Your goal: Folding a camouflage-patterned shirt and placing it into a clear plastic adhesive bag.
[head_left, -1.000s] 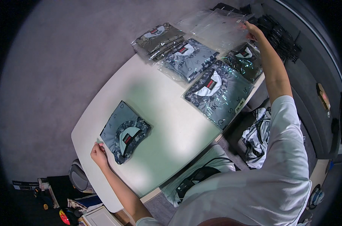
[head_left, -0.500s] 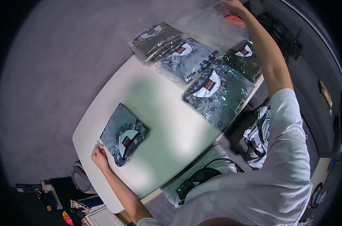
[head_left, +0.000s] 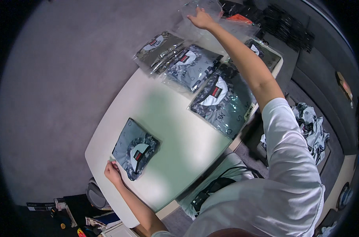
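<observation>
A folded grey shirt (head_left: 126, 136) with a camouflage-patterned yoke and white inner neck lies on the table's near left part. Beside its left edge, my left hand (head_left: 113, 172) rests with curled fingers; what they hold, if anything, cannot be made out. My right arm stretches to the table's far end. There my right hand (head_left: 202, 19) grips a thin clear plastic bag (head_left: 211, 5), its thumb standing out to the side. More clear bags lie below that hand. Bagged shirts are grouped just nearer, among them a grey one (head_left: 236, 112) and a stack of dark ones (head_left: 163, 49).
The white table (head_left: 171, 166) has a curved left edge. An orange item (head_left: 239, 18) and dark plastic packages (head_left: 284, 25) are at the far right. Crumpled white-and-grey garments (head_left: 311, 130) lie on a seat to the right. A white drawer unit (head_left: 118, 231) stands at the lower left.
My right hand has swept left across the far end, and the clear bag has shifted with it. My left hand stays beside the folded shirt. The whole view has shifted slightly.
</observation>
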`<state>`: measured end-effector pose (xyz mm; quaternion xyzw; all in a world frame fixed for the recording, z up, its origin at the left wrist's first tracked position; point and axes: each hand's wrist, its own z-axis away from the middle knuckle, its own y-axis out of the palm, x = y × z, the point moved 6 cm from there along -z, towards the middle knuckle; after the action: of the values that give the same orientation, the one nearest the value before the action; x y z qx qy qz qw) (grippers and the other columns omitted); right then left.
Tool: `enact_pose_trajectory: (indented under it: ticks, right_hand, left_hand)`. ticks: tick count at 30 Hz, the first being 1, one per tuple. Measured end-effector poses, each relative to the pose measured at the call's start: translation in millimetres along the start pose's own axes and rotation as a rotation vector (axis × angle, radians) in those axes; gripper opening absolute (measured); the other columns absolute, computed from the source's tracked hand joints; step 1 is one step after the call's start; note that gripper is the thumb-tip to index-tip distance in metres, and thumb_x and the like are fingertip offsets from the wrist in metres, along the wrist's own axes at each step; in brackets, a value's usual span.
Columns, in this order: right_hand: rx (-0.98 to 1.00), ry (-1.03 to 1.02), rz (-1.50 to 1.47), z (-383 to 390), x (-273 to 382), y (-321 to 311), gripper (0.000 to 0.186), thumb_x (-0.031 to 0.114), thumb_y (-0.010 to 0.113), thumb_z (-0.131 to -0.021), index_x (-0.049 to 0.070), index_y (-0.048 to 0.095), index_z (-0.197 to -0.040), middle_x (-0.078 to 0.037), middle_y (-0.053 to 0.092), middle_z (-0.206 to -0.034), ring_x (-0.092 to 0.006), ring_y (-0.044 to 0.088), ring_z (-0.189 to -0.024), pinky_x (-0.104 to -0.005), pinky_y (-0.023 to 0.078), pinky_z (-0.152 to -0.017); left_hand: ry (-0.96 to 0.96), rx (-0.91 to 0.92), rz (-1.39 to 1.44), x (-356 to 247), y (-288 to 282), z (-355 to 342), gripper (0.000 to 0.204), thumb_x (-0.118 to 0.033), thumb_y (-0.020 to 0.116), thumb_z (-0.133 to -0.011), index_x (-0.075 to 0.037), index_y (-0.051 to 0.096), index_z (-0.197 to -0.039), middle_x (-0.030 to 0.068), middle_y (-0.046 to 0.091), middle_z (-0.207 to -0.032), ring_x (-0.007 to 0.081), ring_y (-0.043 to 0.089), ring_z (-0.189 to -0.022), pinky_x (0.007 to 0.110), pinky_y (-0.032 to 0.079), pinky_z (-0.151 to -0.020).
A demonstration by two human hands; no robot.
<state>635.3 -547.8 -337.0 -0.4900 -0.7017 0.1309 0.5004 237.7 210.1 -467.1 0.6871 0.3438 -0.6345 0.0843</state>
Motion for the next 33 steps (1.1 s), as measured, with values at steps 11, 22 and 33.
enact_pose_trajectory:
  ticks: [11, 22, 33]
  right_hand:
    - [-0.039, -0.059, -0.043, -20.7, -33.6, 7.9, 0.08, 0.053, 0.059, -0.089, -0.001, 0.042, -0.147, -0.03, 0.045, -0.145, -0.0463, 0.05, -0.13, -0.0451, 0.04, -0.111]
    - [0.111, 0.259, 0.308, 12.6, -105.3, -147.6, 0.026, 0.027, 0.068, -0.078, 0.003, 0.075, -0.083, -0.013, 0.07, -0.069, -0.0235, 0.071, -0.063, -0.0368, 0.055, -0.061]
    - [0.366, 0.71, 0.363, 70.2, -204.9, -156.2, 0.053, 0.059, 0.069, -0.076, 0.007, 0.07, -0.087, -0.004, 0.068, -0.074, -0.0158, 0.064, -0.058, -0.0297, 0.057, -0.06]
  left_hand:
    - [-0.006, 0.006, -0.015, -4.5, 2.2, 2.3, 0.043, -0.03, 0.053, -0.105, -0.004, 0.068, -0.074, -0.0035, 0.048, -0.056, 0.0047, 0.04, -0.047, 0.022, 0.028, -0.046]
    - [0.008, 0.009, -0.021, 0.4, 0.6, -0.2, 0.042, -0.028, 0.053, -0.105, -0.003, 0.068, -0.074, -0.0038, 0.049, -0.058, 0.0045, 0.039, -0.05, 0.022, 0.028, -0.048]
    - [-0.008, -0.006, -0.019, 2.2, 0.6, 0.4, 0.042, -0.028, 0.054, -0.104, -0.003, 0.069, -0.075, -0.0035, 0.05, -0.058, 0.0046, 0.04, -0.05, 0.022, 0.029, -0.048]
